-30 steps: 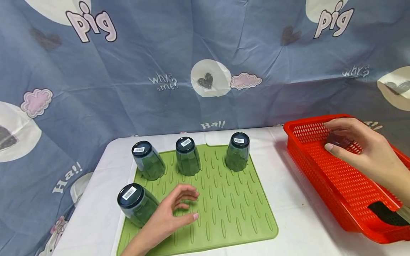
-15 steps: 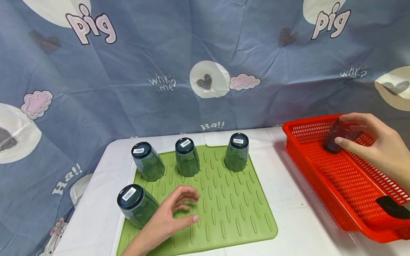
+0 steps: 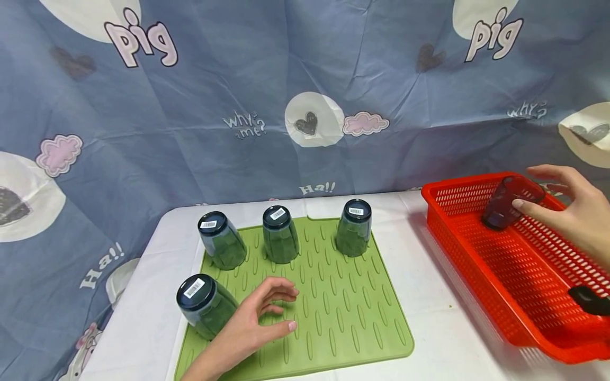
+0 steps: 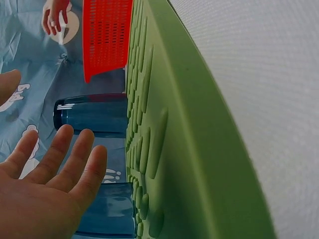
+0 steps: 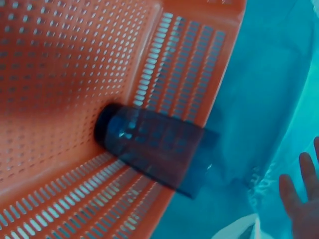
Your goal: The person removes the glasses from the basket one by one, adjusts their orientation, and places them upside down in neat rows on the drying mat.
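In the head view, a dark drinking glass [image 3: 506, 203] stands mouth up, slightly tilted, in the far corner of the red basket [image 3: 469, 267]. My right hand [image 3: 574, 206] is beside its rim, thumb and fingers spread apart, the thumb overlapping the glass in this view. The right wrist view has the glass [image 5: 149, 144] against the basket wall, with spread fingers off to the right. My left hand [image 3: 257, 315] is held over the green mat [image 3: 343, 312] with relaxed fingers and nothing in it. Close by its wrist stands an upside-down glass [image 3: 205, 304].
More upside-down glasses line the mat's far side: a left one [image 3: 222, 241], a middle one [image 3: 280, 235] and a right one [image 3: 353, 227]. A printed blue cloth [image 3: 305, 63] hangs behind the white-covered table [image 3: 429, 323]. Something black [image 3: 590, 300] shows by the basket's right side.
My right hand has drawn back to the right, its fingers coming away from the glass, which now stands more fully in view in the basket. The left hand has stayed put.
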`<state>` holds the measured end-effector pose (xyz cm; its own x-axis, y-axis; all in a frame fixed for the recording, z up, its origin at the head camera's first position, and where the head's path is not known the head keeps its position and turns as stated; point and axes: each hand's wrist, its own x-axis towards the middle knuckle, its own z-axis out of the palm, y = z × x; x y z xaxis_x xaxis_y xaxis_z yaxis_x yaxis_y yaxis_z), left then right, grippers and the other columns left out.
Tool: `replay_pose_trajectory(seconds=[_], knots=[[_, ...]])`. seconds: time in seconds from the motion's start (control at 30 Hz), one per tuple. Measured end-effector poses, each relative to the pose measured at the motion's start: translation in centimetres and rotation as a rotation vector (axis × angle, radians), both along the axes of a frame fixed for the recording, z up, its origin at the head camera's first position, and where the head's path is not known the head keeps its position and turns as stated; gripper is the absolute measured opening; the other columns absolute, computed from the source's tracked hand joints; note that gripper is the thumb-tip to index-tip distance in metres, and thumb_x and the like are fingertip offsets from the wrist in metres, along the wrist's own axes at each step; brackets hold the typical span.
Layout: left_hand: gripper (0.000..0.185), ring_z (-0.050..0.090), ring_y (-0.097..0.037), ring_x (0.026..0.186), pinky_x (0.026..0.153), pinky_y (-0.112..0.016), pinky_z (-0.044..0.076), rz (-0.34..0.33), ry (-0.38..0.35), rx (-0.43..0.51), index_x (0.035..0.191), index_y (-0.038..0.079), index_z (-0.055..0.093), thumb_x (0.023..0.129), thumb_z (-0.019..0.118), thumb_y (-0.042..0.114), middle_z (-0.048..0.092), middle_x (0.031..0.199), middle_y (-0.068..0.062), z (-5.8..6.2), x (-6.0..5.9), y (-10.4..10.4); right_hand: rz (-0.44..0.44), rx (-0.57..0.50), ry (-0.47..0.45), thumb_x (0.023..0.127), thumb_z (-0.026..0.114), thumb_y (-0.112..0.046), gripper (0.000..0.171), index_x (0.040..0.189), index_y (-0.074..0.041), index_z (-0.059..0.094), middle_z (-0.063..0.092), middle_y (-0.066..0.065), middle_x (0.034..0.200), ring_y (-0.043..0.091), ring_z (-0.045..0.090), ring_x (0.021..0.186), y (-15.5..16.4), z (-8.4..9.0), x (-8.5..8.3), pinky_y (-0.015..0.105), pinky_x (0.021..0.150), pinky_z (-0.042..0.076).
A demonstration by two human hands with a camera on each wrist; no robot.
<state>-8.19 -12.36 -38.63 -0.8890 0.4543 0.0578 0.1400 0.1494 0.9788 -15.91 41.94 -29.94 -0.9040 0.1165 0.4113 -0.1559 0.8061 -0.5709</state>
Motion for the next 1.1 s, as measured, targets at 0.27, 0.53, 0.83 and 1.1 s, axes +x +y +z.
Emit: replay_pose_trajectory(seconds=[0.27,0.53,0.83,1.1], knots=[[0.049,0.054,-0.035,0.118,0.097,-0.04,0.047,-0.002,-0.009,-0.005,0.13,0.02,0.052,0.088,0.074,0.009,0.055,0.129,-0.015,0.0,-0.1,0.0,-0.021,-0.01,0.015,0.091,0.071,-0.021,0.071,0.152,-0.025,0.035,0.035,0.008,0.153,0.033,0.032,0.138,1.7,-0.9,-1.0,0.023,0.114,0.021],[0.048,0.053,-0.035,0.119,0.097,-0.04,0.047,-0.009,-0.037,-0.003,0.13,0.019,0.052,0.088,0.073,0.01,0.054,0.129,-0.015,-0.1,-0.1,0.0,-0.061,-0.064,-0.06,0.092,0.07,-0.028,0.073,0.154,-0.031,0.03,0.031,0.011,0.155,0.031,0.037,0.13,3.0,-1.7,-2.1,0.032,0.114,0.026],[0.048,0.054,-0.034,0.119,0.097,-0.04,0.047,-0.01,-0.039,-0.011,0.13,0.019,0.051,0.089,0.073,0.011,0.054,0.13,-0.015,-0.2,-0.2,0.1,-0.055,-0.111,-0.091,0.092,0.071,-0.029,0.074,0.154,-0.029,0.03,0.032,0.01,0.153,0.004,0.038,0.102,4.0,-2.2,-3.3,0.008,0.075,0.031],[0.049,0.054,-0.034,0.119,0.097,-0.04,0.047,-0.012,-0.045,-0.011,0.13,0.018,0.051,0.088,0.074,0.009,0.054,0.13,-0.014,-0.3,-0.1,0.1,-0.065,-0.194,-0.159,0.094,0.067,-0.033,0.077,0.156,-0.032,0.021,0.02,0.007,0.161,0.024,0.028,0.141,4.4,-3.1,-4.1,0.028,0.113,0.027]])
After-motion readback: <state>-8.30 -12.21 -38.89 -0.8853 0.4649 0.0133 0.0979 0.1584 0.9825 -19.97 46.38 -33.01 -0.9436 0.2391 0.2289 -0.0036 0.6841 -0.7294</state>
